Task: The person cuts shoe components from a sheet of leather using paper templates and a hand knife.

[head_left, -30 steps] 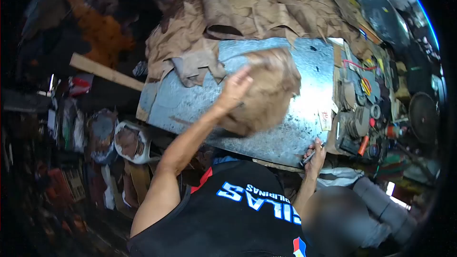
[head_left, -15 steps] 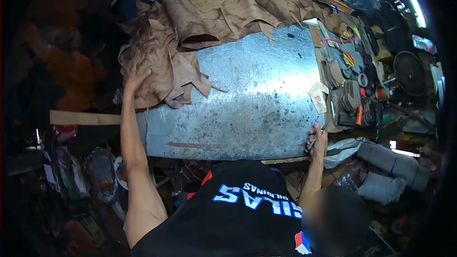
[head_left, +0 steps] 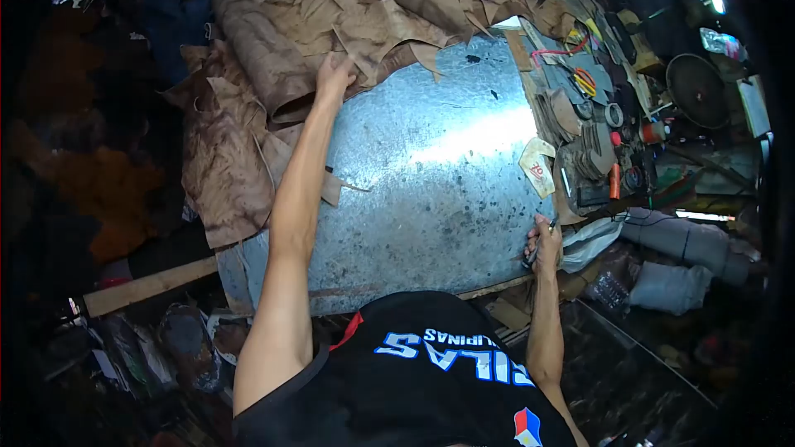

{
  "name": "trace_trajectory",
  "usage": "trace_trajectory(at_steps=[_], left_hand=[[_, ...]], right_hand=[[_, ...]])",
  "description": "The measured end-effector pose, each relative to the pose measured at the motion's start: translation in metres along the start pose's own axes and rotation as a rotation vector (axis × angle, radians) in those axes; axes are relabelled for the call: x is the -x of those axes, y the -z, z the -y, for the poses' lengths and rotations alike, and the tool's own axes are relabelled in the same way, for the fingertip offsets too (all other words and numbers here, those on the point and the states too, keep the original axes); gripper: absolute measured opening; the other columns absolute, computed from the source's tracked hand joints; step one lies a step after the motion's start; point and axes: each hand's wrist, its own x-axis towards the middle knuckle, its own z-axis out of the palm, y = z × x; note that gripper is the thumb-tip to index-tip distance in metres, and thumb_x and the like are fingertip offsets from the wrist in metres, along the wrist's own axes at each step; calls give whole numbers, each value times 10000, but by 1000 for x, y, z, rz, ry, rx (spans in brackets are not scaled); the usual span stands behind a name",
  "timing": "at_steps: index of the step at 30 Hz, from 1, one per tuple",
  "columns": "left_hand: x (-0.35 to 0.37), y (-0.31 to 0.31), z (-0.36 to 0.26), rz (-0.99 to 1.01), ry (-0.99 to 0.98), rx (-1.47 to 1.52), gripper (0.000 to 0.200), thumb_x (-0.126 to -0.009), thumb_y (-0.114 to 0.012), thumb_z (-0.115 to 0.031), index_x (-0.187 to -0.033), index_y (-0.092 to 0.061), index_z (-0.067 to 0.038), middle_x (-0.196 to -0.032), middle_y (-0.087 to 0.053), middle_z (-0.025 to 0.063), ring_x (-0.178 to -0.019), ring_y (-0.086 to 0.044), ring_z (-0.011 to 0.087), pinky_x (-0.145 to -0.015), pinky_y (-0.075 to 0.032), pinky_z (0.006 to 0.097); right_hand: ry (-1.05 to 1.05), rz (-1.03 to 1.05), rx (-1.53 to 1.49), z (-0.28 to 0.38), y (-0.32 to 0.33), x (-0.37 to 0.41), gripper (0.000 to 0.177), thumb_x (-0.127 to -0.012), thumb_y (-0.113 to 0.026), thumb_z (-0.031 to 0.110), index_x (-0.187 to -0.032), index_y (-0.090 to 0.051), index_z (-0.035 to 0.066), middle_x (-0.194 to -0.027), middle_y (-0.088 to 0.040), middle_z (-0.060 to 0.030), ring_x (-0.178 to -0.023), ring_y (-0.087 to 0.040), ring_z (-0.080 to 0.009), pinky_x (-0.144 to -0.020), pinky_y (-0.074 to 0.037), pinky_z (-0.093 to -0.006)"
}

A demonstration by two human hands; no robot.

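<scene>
Brown leather (head_left: 273, 41) lies piled and partly rolled along the far side of a metal-topped table (head_left: 414, 223). My left hand (head_left: 334, 79) is on its near edge, fingers curled against the leather by the open end of the roll. Another crumpled leather piece (head_left: 228, 157) hangs at the table's left end, behind my left forearm. At the right front corner my right hand (head_left: 543, 244) is closed around a slim pen-like tool (head_left: 552, 223), mostly hidden by the fingers. Just beyond that hand lies a pale pattern piece (head_left: 538, 167) with red marking.
To the right sit yellow-handled scissors (head_left: 585, 81), a roll of tape (head_left: 614, 115), stacked dark cut pieces (head_left: 592, 157) and an orange-handled tool (head_left: 614, 181). A wooden plank (head_left: 149, 285) juts out at left. Grey rolls (head_left: 683, 240) lie to the lower right.
My left hand has moved from the crumpled leather at left, rightward and away from me, to the rolled leather. My right hand still holds the tool at the corner. The view has shifted.
</scene>
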Motion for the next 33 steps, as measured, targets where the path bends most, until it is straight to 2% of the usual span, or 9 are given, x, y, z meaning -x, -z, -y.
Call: trace_trajectory(at_steps=[2, 4, 7, 11, 13, 15, 20, 24, 33], left_hand=[[-42, -11, 14, -25, 118, 135, 506, -935, -623, -252, -1342, -446, -12, -1119, -638, 145, -867, -676, 239, -722, -554, 315], [-60, -20, 9, -18, 309, -96, 333, -939, -608, -246, -1188, -536, -38, -1027, -653, 120, -699, -658, 185, -532, -522, 288], [-93, -16, 36, 61, 409, -237, 227, -941, -599, -246, -1078, -573, -67, -919, -661, 100, -592, -612, 135, -420, -454, 265], [17, -40, -1, 259, 357, 47, 193, -921, -548, -184, -939, -631, -10, -797, -679, 86, -520, -560, 103, -409, -410, 227], [91, -35, -4, 509, 364, 6, 227, -966, -526, -205, -932, -616, 1, -822, -680, 71, -591, -602, 95, -486, -466, 211], [174, -26, -2, 642, 504, 19, 251, -949, -547, -199, -988, -643, 30, -883, -699, 121, -668, -660, 129, -494, -482, 207], [349, 16, 14, 600, 912, 5, 382, -977, -570, -287, -1043, -621, 86, -1024, -692, 161, -776, -695, 180, -562, -539, 230], [389, 48, 31, 568, 1085, 20, 415, -990, -542, -306, -1125, -575, 85, -1056, -688, 171, -797, -703, 191, -587, -570, 238], [404, 67, 33, 546, 1054, 73, 340, -990, -540, -315, -1124, -564, -3, -1013, -696, 139, -772, -706, 171, -580, -575, 228]], right_hand=[[-7, -10, 0, 1, -1, 0, 329, -921, -637, 298, -1082, -591, 15, -651, -526, -24, -395, -410, -84, -350, -376, -250], [-6, -32, 2, 2, -3, 1, 326, -923, -635, 301, -1068, -589, 12, -631, -524, -23, -381, -402, -83, -343, -376, -251], [6, -18, 2, 1, -2, 0, 316, -923, -636, 303, -1048, -586, 17, -624, -520, -22, -380, -408, -82, -339, -379, -253], [-11, 5, -33, -1, -1, -3, 307, -924, -637, 308, -1023, -581, 22, -624, -517, -21, -384, -414, -82, -339, -382, -255], [17, -3, -38, -1, -2, -2, 303, -922, -641, 316, -999, -578, 30, -621, -509, -17, -390, -416, -82, -340, -381, -256], [36, 37, -53, -6, 3, -4, 305, -918, -648, 332, -988, -579, 43, -629, -517, -15, -410, -426, -83, -359, -387, -258], [63, 79, -49, -9, 5, -5, 282, -922, -645, 317, -979, -587, 47, -649, -537, -22, -431, -442, -86, -377, -398, -260], [44, 80, -25, -3, 3, -1, 272, -919, -651, 299, -986, -590, 42, -657, -542, -27, -429, -449, -87, -381, -404, -260], [52, 98, -10, -4, 3, -3, 265, -905, -659, 261, -1013, -607, 25, -671, -541, -24, -446, -460, -83, -395, -402, -249]])
